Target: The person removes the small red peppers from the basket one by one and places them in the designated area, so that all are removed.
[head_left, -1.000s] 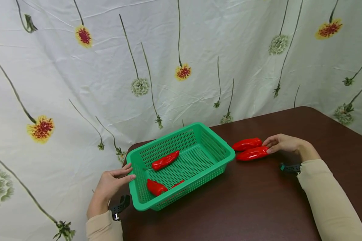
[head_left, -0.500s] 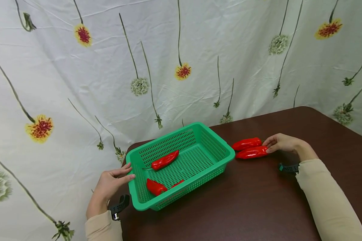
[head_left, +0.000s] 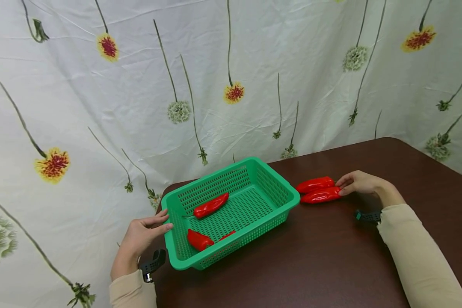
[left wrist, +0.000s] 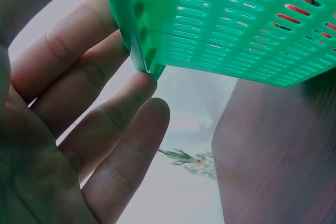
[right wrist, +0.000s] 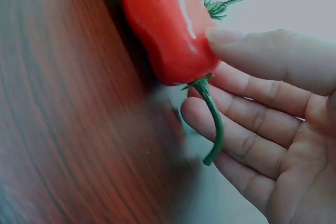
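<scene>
My right hand (head_left: 363,183) pinches the stem end of a glossy red pepper (right wrist: 163,24), thumb on one side and fingers behind it; its curved green stem hangs beside the fingers. Right behind it, a second red pepper (head_left: 314,184) lies on the table. At the left end of the green basket (head_left: 288,202), my left hand (head_left: 138,235) rests its fingertips and thumb on the rim, the fingers nearly straight in the left wrist view. Inside the basket lie a long red pepper (head_left: 211,205), a shorter red pepper (head_left: 199,240) and a third red pepper (head_left: 227,235) mostly hidden by the near wall.
The dark brown table (head_left: 312,256) runs up to a white curtain (head_left: 231,51) printed with flowers. Black wrist straps, such as the left strap (head_left: 154,262), sit below both hands. The basket's right end reaches close to the two loose peppers.
My right hand and the pepper it pinches have shifted slightly left and back, toward the other loose pepper. The left hand and the basket have stayed put.
</scene>
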Demonstrator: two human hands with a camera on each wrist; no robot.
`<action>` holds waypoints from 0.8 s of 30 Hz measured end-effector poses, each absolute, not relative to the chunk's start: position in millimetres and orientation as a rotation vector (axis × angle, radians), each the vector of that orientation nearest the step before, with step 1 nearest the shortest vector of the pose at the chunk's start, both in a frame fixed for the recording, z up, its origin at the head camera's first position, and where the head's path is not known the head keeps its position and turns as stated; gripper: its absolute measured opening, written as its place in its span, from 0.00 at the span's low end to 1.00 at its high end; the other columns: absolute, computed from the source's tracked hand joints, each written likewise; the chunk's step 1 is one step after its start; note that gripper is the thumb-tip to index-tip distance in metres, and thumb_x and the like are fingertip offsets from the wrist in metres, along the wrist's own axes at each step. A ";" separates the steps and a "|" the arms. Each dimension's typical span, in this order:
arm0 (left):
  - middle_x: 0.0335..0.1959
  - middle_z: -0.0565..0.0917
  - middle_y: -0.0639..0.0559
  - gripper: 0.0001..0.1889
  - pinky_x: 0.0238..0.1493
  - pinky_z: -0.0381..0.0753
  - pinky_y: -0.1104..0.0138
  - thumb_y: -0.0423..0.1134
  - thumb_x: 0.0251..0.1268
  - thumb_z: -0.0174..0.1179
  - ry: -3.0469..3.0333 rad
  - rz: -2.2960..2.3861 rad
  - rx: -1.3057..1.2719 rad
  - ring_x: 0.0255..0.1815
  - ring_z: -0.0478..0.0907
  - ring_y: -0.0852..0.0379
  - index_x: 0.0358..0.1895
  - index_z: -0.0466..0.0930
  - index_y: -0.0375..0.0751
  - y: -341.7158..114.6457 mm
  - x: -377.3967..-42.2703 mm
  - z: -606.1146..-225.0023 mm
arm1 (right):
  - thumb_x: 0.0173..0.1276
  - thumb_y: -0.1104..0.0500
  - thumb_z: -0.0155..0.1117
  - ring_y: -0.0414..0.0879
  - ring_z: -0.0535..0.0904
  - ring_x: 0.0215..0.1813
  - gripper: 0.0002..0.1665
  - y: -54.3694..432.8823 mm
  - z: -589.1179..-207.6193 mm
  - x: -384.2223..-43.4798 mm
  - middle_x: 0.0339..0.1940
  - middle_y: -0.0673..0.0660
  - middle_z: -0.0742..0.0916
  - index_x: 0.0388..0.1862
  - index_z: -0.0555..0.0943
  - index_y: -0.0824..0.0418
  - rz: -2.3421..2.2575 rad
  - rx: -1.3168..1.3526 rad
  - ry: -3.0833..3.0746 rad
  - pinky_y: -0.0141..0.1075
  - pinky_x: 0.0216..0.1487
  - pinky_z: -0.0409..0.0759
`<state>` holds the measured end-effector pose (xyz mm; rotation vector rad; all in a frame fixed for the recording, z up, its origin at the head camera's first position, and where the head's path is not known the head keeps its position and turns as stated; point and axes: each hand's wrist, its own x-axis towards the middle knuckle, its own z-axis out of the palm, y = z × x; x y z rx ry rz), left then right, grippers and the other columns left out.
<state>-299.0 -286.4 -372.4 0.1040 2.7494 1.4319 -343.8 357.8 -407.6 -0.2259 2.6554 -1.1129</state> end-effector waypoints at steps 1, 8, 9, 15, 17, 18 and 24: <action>0.72 0.70 0.46 0.31 0.73 0.67 0.48 0.45 0.62 0.71 2.749 1.433 0.106 0.81 0.56 0.40 0.65 0.76 0.34 -286.4 -299.1 -372.4 | 0.66 0.55 0.70 0.53 0.80 0.53 0.32 358.5 -406.9 -343.4 0.52 0.67 0.85 0.60 0.76 0.76 -1.114 -0.219 2.662 0.57 0.61 0.78; 0.73 0.69 0.46 0.32 0.73 0.68 0.48 0.47 0.61 0.71 2.738 1.424 0.103 0.81 0.55 0.40 0.65 0.76 0.34 -287.0 -298.0 -371.4 | 0.68 0.55 0.67 0.64 0.77 0.60 0.32 356.0 -392.8 -336.8 0.59 0.74 0.81 0.62 0.74 0.77 -1.125 -0.189 2.746 0.63 0.61 0.76; 0.73 0.70 0.46 0.31 0.72 0.69 0.49 0.47 0.62 0.71 2.740 1.419 0.105 0.81 0.55 0.40 0.65 0.76 0.34 -286.9 -298.0 -371.4 | 0.69 0.55 0.67 0.65 0.76 0.60 0.32 353.6 -389.0 -335.7 0.60 0.75 0.80 0.62 0.74 0.77 -1.128 -0.196 2.759 0.63 0.61 0.76; 0.72 0.70 0.46 0.31 0.71 0.72 0.52 0.47 0.62 0.71 2.746 1.404 0.118 0.80 0.56 0.39 0.65 0.77 0.34 -283.3 -299.1 -371.8 | 0.71 0.56 0.65 0.64 0.80 0.58 0.30 334.0 -367.4 -330.9 0.63 0.75 0.79 0.64 0.74 0.75 -1.173 -0.231 2.804 0.57 0.59 0.81; 0.72 0.70 0.46 0.31 0.71 0.72 0.52 0.47 0.61 0.71 2.744 1.402 0.119 0.80 0.56 0.39 0.65 0.77 0.34 -282.6 -299.2 -371.8 | 0.71 0.56 0.65 0.62 0.81 0.58 0.29 324.9 -360.9 -331.7 0.63 0.73 0.80 0.64 0.75 0.73 -1.205 -0.249 2.793 0.56 0.59 0.82; 0.72 0.70 0.46 0.31 0.71 0.71 0.51 0.47 0.62 0.71 2.740 1.401 0.125 0.80 0.55 0.39 0.65 0.77 0.34 -282.6 -299.0 -371.8 | 0.72 0.56 0.64 0.61 0.82 0.58 0.28 319.7 -357.3 -332.7 0.63 0.72 0.80 0.64 0.75 0.72 -1.219 -0.264 2.784 0.55 0.59 0.82; 0.73 0.70 0.46 0.32 0.73 0.68 0.49 0.48 0.62 0.71 2.742 1.415 0.092 0.81 0.55 0.40 0.65 0.77 0.34 -284.6 -299.0 -371.4 | 0.72 0.56 0.65 0.59 0.80 0.62 0.27 283.0 -329.9 -347.4 0.62 0.68 0.82 0.65 0.77 0.68 -1.232 -0.458 2.712 0.55 0.64 0.79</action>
